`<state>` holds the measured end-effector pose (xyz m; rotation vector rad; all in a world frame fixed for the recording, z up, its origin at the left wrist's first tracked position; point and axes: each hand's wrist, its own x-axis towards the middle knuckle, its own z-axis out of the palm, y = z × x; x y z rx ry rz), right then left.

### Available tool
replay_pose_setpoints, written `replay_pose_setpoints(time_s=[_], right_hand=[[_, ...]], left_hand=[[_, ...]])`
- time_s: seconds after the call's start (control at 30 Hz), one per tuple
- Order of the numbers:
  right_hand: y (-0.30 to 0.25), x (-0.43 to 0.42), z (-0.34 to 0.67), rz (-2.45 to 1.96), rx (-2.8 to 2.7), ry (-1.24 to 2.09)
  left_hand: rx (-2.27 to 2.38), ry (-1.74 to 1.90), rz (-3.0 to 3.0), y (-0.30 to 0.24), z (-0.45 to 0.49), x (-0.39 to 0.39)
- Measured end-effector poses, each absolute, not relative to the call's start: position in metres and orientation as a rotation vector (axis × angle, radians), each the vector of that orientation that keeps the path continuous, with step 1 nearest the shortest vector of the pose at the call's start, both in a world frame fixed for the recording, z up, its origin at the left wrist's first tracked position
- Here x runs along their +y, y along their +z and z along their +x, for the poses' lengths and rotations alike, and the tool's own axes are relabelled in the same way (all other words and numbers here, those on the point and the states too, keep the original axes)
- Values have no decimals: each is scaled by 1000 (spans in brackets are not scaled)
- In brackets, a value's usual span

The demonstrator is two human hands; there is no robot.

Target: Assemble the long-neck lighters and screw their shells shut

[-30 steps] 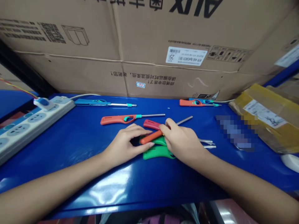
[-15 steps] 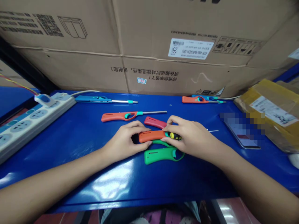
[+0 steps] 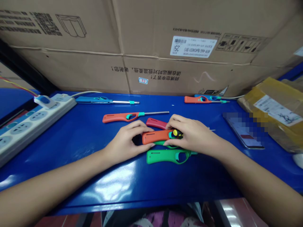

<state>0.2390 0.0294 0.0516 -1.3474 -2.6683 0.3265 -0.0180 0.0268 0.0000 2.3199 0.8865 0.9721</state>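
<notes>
An orange gas lighter [image 3: 155, 137] lies across the spot between my two hands, over a green lighter [image 3: 161, 143] that it partly hides. My left hand [image 3: 129, 138] is closed round its handle end, thumb below and fingers above. My right hand [image 3: 194, 132] grips a screwdriver [image 3: 176, 133] by its black and yellow handle; a thin shaft shows past the knuckles. Its fingertips also touch the orange lighter near the turquoise trigger. Just behind is a red lighter [image 3: 156, 123], partly covered by my right hand. In front lies another green lighter [image 3: 163, 156].
Another orange lighter [image 3: 120, 117] and a blue lighter [image 3: 94, 100] lie farther back. One more orange lighter [image 3: 196, 100] rests at the back right. A power strip [image 3: 30, 121] stands left, a phone [image 3: 243, 130] and a taped parcel [image 3: 272, 110] right. A large carton [image 3: 146, 37] walls the back.
The orange lighter has shifted slightly right in my hands. The screwdriver handle has turned so its yellow end faces me more. My right hand has moved a little.
</notes>
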Motion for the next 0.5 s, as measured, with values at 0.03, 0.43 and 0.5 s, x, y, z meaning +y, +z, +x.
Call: replay_pose_setpoints(time_s=[0.03, 0.43, 0.5], right_hand=[[52, 35, 244, -1327, -2633, 358], [32, 137, 363, -2072, -2173, -168], [30, 138, 364, -2020, -2208, -143]], left_hand=[[880, 943, 2317, -1, -18, 27], [935, 847, 2317, 0, -18, 28], [932, 846, 2315, 0, -18, 28]])
